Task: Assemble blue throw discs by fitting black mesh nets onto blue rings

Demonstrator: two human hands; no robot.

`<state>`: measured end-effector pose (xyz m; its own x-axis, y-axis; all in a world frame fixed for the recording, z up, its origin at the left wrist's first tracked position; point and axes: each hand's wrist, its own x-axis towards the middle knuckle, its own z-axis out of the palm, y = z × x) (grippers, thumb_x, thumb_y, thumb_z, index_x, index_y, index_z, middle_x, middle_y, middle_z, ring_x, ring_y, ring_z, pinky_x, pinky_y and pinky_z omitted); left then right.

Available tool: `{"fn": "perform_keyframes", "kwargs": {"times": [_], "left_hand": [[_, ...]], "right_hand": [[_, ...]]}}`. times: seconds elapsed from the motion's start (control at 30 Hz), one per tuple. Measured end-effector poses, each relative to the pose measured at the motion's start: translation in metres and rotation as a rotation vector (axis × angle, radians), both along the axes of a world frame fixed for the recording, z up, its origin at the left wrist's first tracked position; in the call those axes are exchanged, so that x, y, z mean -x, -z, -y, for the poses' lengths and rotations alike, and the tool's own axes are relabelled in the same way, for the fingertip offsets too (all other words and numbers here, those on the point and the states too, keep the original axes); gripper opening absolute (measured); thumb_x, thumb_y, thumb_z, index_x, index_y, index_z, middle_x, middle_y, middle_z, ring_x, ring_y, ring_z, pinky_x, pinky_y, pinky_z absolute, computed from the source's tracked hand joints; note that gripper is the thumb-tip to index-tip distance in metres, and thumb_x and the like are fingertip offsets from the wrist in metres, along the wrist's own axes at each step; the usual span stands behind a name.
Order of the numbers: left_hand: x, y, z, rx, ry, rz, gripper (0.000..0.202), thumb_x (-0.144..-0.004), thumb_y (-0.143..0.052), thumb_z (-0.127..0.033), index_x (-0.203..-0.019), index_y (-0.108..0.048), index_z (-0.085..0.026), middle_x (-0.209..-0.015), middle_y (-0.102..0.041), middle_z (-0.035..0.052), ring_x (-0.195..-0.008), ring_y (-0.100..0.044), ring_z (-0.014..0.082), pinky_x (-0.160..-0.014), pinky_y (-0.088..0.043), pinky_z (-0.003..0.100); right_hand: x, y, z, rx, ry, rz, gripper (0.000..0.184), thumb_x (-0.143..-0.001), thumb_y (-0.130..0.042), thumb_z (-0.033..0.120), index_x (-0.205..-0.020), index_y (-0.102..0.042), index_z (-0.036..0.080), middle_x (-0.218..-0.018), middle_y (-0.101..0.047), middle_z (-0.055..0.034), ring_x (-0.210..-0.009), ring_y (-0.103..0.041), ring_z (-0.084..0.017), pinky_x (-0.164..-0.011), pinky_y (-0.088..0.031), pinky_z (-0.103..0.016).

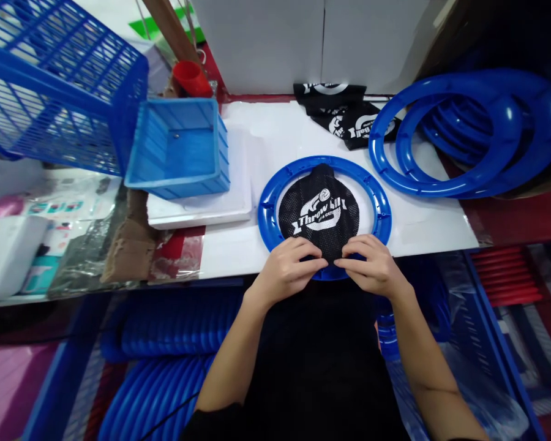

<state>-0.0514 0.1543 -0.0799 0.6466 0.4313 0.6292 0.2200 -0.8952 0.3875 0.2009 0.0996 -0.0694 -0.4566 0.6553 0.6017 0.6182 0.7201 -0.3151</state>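
Note:
A blue plastic ring [381,211] lies on the white worktop near its front edge. Inside it rests a black mesh fabric piece [324,208] with white "Throw Ball" lettering. My left hand [291,266] pinches the near edge of the mesh from the left, over the ring's near rim. From the right, my right hand [367,263] pinches the same edge, its fingertips a short gap from the left ones. The part of the rim beneath my fingers is hidden.
More black mesh pieces [349,119] lie at the back. Blue rings [445,187] are stacked at the right. A light-blue bin [177,147] stands left on a white slab [202,211], beside a large blue basket [55,110]. Rows of blue rings [165,392] sit below the table.

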Motion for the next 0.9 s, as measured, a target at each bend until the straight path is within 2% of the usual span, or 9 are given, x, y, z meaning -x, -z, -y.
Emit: {"fn": "perform_keyframes", "kwargs": {"times": [0.3, 0.6, 0.7, 0.77, 0.83, 0.9], "left_hand": [[0.005, -0.006, -0.003, -0.023, 0.023, -0.144, 0.023, -0.103, -0.057, -0.009, -0.108, -0.077, -0.019, -0.100, -0.072, 0.0091, -0.090, -0.066, 0.0212, -0.075, -0.052, 0.035], [0.003, -0.001, 0.000, -0.030, 0.007, -0.105, 0.024, -0.102, -0.058, -0.008, -0.108, -0.078, -0.020, -0.102, -0.073, 0.0090, -0.092, -0.066, 0.0218, -0.077, -0.053, 0.036], [0.004, -0.007, 0.003, 0.023, 0.016, -0.173, 0.025, -0.102, -0.058, -0.008, -0.111, -0.078, -0.020, -0.109, -0.075, 0.0107, -0.103, -0.068, 0.0242, -0.087, -0.056, 0.040], [0.006, -0.014, 0.005, 0.066, 0.012, -0.198, 0.024, -0.102, -0.060, -0.010, -0.109, -0.079, -0.022, -0.118, -0.076, 0.0109, -0.118, -0.068, 0.0274, -0.103, -0.054, 0.048], [0.008, -0.020, 0.006, 0.109, -0.041, -0.178, 0.021, -0.101, -0.064, -0.013, -0.106, -0.080, -0.025, -0.127, -0.076, 0.0087, -0.134, -0.063, 0.0311, -0.121, -0.040, 0.061], [0.007, -0.023, 0.003, 0.161, -0.209, -0.125, 0.018, -0.102, -0.065, -0.018, -0.107, -0.080, -0.027, -0.134, -0.074, 0.0076, -0.145, -0.056, 0.0340, -0.129, -0.026, 0.069]], "right_hand": [[-0.001, 0.001, 0.001, 0.037, -0.004, 0.000, 0.021, -0.097, -0.066, 0.006, -0.106, -0.077, 0.022, -0.099, -0.073, -0.0078, -0.098, -0.066, -0.024, -0.084, -0.057, -0.042], [0.001, 0.000, -0.001, 0.023, -0.008, 0.015, 0.022, -0.094, -0.063, 0.005, -0.100, -0.076, 0.022, -0.097, -0.070, -0.0083, -0.097, -0.066, -0.025, -0.082, -0.057, -0.043], [0.003, -0.005, 0.001, 0.044, 0.006, 0.053, 0.022, -0.095, -0.062, 0.004, -0.099, -0.076, 0.020, -0.098, -0.070, -0.0097, -0.098, -0.065, -0.025, -0.083, -0.057, -0.044], [0.003, -0.010, 0.004, 0.070, 0.011, 0.096, 0.022, -0.096, -0.060, 0.004, -0.101, -0.076, 0.019, -0.099, -0.070, -0.0106, -0.098, -0.066, -0.026, -0.086, -0.058, -0.047], [0.001, -0.018, 0.005, 0.097, -0.006, 0.145, 0.023, -0.097, -0.058, 0.004, -0.104, -0.076, 0.018, -0.100, -0.071, -0.0109, -0.098, -0.067, -0.026, -0.092, -0.058, -0.051], [0.000, -0.026, 0.004, 0.108, -0.049, 0.159, 0.024, -0.097, -0.057, 0.003, -0.107, -0.074, 0.017, -0.099, -0.072, -0.0101, -0.095, -0.068, -0.025, -0.097, -0.058, -0.053]]}}
